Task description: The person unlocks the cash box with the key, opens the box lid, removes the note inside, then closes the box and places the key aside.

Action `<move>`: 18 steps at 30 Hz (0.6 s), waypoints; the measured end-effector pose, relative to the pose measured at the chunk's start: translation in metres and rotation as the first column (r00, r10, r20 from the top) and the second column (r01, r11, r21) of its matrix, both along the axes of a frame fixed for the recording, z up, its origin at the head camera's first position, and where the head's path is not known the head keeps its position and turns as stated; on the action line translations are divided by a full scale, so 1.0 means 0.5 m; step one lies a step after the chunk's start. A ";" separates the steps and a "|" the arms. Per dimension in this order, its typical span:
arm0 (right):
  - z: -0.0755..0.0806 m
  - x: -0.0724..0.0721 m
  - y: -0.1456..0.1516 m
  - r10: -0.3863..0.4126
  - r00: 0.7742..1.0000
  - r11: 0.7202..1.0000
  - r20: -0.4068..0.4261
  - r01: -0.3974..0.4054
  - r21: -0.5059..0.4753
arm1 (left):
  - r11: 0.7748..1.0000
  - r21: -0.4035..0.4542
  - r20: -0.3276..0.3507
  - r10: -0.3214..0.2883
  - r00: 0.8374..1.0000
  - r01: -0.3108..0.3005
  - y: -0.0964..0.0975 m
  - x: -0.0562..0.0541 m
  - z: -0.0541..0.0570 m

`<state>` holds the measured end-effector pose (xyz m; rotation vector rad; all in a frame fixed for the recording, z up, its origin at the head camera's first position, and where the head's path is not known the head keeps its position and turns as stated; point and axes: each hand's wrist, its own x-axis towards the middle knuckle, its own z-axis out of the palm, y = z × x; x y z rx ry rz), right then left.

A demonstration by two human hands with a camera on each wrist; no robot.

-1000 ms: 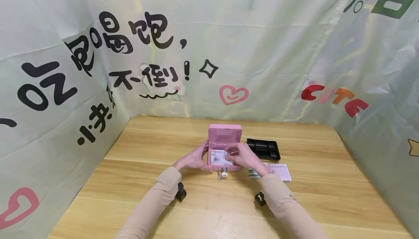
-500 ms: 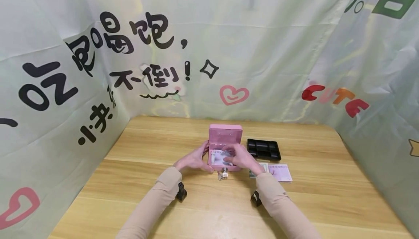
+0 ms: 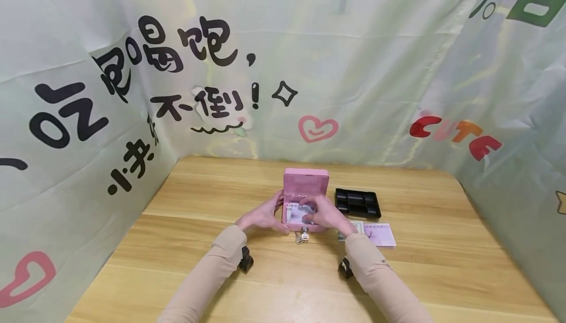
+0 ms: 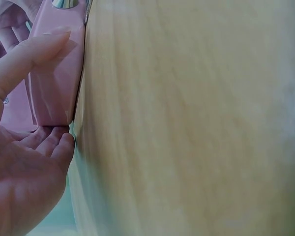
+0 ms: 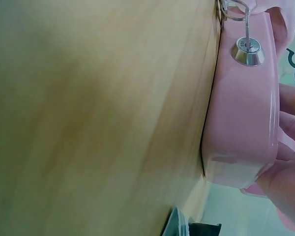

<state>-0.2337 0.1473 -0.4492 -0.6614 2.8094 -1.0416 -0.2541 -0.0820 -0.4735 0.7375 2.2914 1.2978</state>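
Note:
A pink cash box (image 3: 290, 227) stands with its lid (image 3: 305, 183) raised, and banknotes (image 3: 295, 215) lie inside. My left hand (image 3: 264, 214) holds the box at its left side. In the left wrist view the thumb (image 4: 51, 44) lies on the front wall while the other fingers touch the side. My right hand (image 3: 326, 211) reaches over the box's right edge, its fingers spread over the banknotes. In the right wrist view those fingertips are hidden behind the wall. A key (image 5: 247, 27) sits in the front lock (image 5: 249, 51), with a key ring on it.
To the right of the box lies a black compartment tray (image 3: 357, 202). Nearer me are more banknotes (image 3: 381, 235), purple and green, partly behind my right wrist. The wooden table (image 3: 292, 283) is backed by printed cloth walls (image 3: 376, 92).
My right hand has lowered and spread its fingers over the banknotes in the box. The left hand keeps its hold on the box, and the head view has shifted slightly.

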 end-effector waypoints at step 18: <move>-0.006 -0.002 0.001 -0.006 0.999 1.000 0.045 0.007 -0.029 | 0.998 -0.043 0.010 0.044 0.999 -0.044 0.000 0.004 0.000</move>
